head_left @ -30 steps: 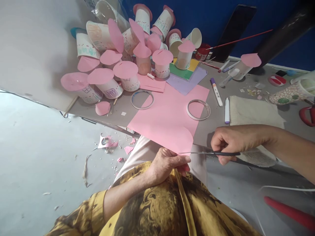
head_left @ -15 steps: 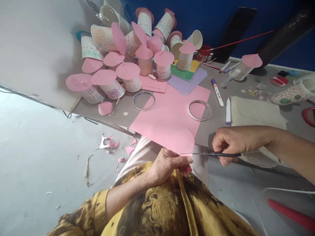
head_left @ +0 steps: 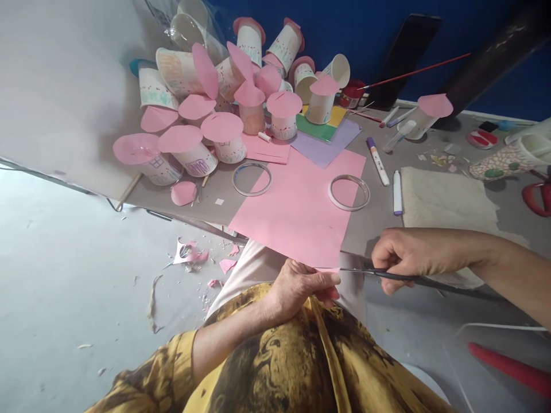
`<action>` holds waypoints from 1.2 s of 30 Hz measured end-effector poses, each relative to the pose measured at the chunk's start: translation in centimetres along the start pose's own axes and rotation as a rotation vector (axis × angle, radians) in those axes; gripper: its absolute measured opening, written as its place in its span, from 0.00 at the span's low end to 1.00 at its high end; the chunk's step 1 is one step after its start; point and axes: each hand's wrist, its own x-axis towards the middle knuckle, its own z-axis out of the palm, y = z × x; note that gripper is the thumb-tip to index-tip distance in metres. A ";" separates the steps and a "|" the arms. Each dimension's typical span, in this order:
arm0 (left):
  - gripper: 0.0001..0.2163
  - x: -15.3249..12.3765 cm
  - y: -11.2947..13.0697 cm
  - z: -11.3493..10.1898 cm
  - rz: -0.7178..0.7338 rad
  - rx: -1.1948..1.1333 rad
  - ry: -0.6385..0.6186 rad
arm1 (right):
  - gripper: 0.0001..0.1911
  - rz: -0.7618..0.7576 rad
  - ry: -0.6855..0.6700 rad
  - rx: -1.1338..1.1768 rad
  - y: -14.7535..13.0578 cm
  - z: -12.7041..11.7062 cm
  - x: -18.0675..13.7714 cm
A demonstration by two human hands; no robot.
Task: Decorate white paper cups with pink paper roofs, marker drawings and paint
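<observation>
A large pink paper sheet (head_left: 297, 212) lies on the grey table (head_left: 379, 229) and hangs over its near edge. My left hand (head_left: 301, 287) pinches the sheet's near edge, fingers closed on it. To the right, my right hand (head_left: 404, 258) grips black-handled scissors (head_left: 379, 274), whose blades point left and meet the paper beside my left fingertips. Two clear tape rings, one ring (head_left: 252, 179) left and another ring (head_left: 349, 192) right, rest on the sheet's far corners.
A heap of paper cups topped with pink discs (head_left: 224, 109) fills the table's far left. Markers (head_left: 377, 162), a beige cloth (head_left: 447, 201), coloured sheets (head_left: 327, 135) and red scissors (head_left: 536, 198) lie to the right. Paper scraps (head_left: 193, 255) litter the floor.
The scissors have drawn back to the right along the paper's near edge, and the rounded corner of the sheet has become a straighter cut. My left hand stays pinched on the edge.
</observation>
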 end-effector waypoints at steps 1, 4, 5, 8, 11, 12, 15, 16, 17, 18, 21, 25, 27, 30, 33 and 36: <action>0.18 0.0 0.0 -0.1 -0.009 0.009 0.002 | 0.24 -0.004 0.016 0.006 -0.1 0.2 -0.1; 0.16 -0.5 0.2 -0.7 -0.046 0.066 -0.022 | 0.25 0.004 0.063 0.043 -0.3 1.4 -0.4; 0.16 -0.8 0.3 -1.0 -0.061 0.084 -0.029 | 0.26 0.015 0.081 0.052 -0.3 1.9 -0.4; 0.14 -1.6 0.8 -2.3 -0.083 0.063 0.055 | 0.27 0.048 0.140 0.073 -0.1 3.7 -0.6; 0.12 -2.1 1.3 -3.3 -0.027 0.017 0.201 | 0.24 0.024 0.178 0.162 0.5 5.6 -0.6; 0.11 -2.2 1.4 -3.5 0.002 0.022 0.221 | 0.24 0.003 0.189 0.204 0.7 6.3 -0.5; 0.10 -2.2 1.5 -3.8 0.075 0.054 0.239 | 0.25 -0.051 0.216 0.327 1.1 8.5 -0.1; 0.10 -2.2 1.5 -3.9 0.086 0.058 0.243 | 0.26 -0.060 0.218 0.372 1.3 9.4 0.1; 0.09 -2.1 1.5 -3.9 0.093 0.059 0.245 | 0.26 -0.069 0.213 0.428 1.4 10.2 0.4; 0.09 -2.0 1.4 -3.9 0.098 0.057 0.243 | 0.26 -0.077 0.201 0.494 1.5 11.1 0.6; 0.09 -1.8 1.4 -3.8 0.103 0.054 0.224 | 0.32 -0.101 0.187 0.689 1.9 13.3 1.3; 0.10 -1.5 1.3 -3.5 0.090 0.034 0.229 | 0.35 -0.125 0.200 0.753 1.8 14.3 1.9; 0.10 -1.4 1.3 -3.3 0.079 -0.004 0.231 | 0.35 -0.160 0.200 0.745 1.5 14.0 2.0; 0.11 -1.4 1.2 -3.1 0.073 -0.055 0.209 | 0.36 -0.194 0.213 0.720 1.2 13.4 2.3; 0.12 -1.5 1.3 -3.0 0.068 -0.048 0.182 | 0.35 -0.210 0.223 0.683 1.2 13.0 2.6; 0.13 -1.7 1.6 -2.9 0.057 -0.009 0.191 | 0.34 -0.231 0.229 0.666 1.1 12.8 2.9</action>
